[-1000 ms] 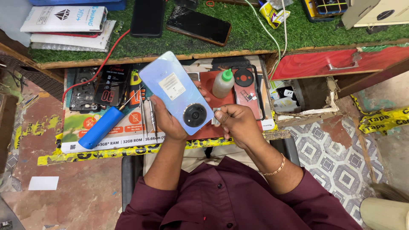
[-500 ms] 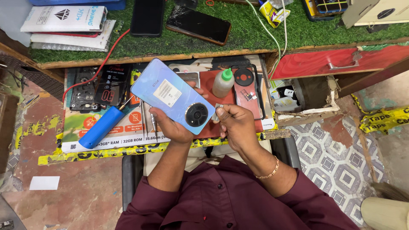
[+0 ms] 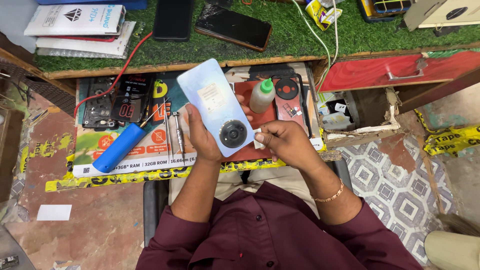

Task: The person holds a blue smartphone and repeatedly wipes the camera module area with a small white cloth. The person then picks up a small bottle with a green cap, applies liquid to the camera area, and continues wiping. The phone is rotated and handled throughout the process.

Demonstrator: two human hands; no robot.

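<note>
1 head camera looks steeply down, close over the lap-level workbench [image 3: 150, 172]

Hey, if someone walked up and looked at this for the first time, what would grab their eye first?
Probably the pale blue phone, back side up with its round camera, held at centre in the left hand. The right hand pinches a small white scrap at the phone's lower edge. Next, the blue tool lying left of the hands, and the green-capped bottle just behind.

Pale blue phone [image 3: 212, 102] back-up in left hand [image 3: 202, 137], right hand [image 3: 285, 142] with white scrap [image 3: 258, 138] beside camera ring.
</note>
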